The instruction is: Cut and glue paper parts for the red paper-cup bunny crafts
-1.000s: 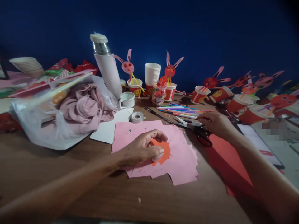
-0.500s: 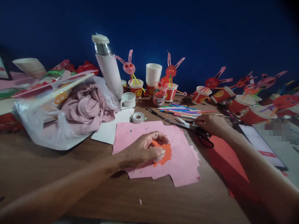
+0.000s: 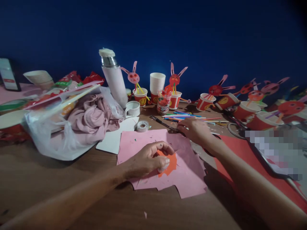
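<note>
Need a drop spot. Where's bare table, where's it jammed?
Bare wood table in front of the plastic bag, left of the pink paper, around the left forearm. A narrow strip runs along the near edge below that paper. Crowded: back row of paper cups, markers, red paper on the right.

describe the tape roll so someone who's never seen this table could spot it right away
Start at the tall white flask standing at the back of the table. Just in front of it is a white mug, and right of the mug, by the far edge of the pink paper, lies the tape roll. It is the only small flat ring there, pale and see-through.
</note>
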`<action>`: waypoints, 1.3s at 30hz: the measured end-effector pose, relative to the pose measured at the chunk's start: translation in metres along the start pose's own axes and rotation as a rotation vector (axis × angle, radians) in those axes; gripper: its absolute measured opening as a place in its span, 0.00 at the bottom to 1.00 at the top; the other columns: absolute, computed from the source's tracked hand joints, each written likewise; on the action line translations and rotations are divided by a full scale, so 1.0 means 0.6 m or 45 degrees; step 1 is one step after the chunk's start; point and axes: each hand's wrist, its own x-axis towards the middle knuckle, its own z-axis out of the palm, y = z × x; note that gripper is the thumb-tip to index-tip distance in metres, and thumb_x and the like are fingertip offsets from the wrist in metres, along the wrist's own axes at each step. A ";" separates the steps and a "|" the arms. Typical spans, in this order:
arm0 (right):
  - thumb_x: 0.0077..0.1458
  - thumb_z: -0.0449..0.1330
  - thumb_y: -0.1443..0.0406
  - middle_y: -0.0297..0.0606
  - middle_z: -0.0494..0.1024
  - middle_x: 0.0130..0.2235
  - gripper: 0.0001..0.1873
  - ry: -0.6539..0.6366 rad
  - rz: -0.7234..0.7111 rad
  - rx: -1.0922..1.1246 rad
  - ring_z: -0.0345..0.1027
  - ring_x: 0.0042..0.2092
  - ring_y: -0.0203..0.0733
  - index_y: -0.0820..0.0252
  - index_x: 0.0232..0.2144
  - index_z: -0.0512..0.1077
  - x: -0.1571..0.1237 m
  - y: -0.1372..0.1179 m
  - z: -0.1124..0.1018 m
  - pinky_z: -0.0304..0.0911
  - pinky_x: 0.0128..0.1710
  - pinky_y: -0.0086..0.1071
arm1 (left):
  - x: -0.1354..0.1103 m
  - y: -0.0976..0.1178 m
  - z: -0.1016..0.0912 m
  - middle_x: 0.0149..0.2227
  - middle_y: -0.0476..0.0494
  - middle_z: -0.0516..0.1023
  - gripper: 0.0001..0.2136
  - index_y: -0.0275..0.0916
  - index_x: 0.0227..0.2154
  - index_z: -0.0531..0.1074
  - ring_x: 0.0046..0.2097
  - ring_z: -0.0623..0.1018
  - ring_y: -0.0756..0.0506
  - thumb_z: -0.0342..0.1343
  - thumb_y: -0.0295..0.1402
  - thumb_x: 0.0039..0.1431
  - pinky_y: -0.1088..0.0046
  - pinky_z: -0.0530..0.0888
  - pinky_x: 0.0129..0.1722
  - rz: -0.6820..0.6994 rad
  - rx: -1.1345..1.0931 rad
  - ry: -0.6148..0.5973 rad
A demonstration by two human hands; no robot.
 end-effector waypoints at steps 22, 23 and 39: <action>0.58 0.46 0.60 0.28 0.63 0.23 0.10 0.305 0.167 1.106 0.55 0.22 0.32 0.59 0.31 0.62 -0.012 -0.032 0.011 0.51 0.22 0.26 | -0.003 -0.002 0.005 0.19 0.53 0.66 0.10 0.34 0.34 0.68 0.23 0.66 0.53 0.51 0.34 0.49 0.74 0.63 0.27 0.123 -0.011 0.026; 0.58 0.46 0.61 0.27 0.62 0.22 0.09 0.298 0.167 1.138 0.54 0.22 0.32 0.59 0.31 0.62 -0.015 -0.033 0.011 0.50 0.22 0.26 | -0.003 -0.003 0.005 0.19 0.52 0.66 0.11 0.34 0.35 0.68 0.23 0.66 0.53 0.51 0.34 0.49 0.74 0.63 0.27 0.143 -0.006 0.018; 0.57 0.48 0.61 0.28 0.63 0.23 0.08 0.281 0.118 1.236 0.54 0.23 0.31 0.60 0.33 0.64 -0.049 -0.049 0.006 0.52 0.22 0.26 | -0.005 -0.010 -0.003 0.28 0.44 0.71 0.15 0.35 0.34 0.73 0.30 0.69 0.49 0.53 0.43 0.51 0.72 0.66 0.31 0.297 0.092 0.022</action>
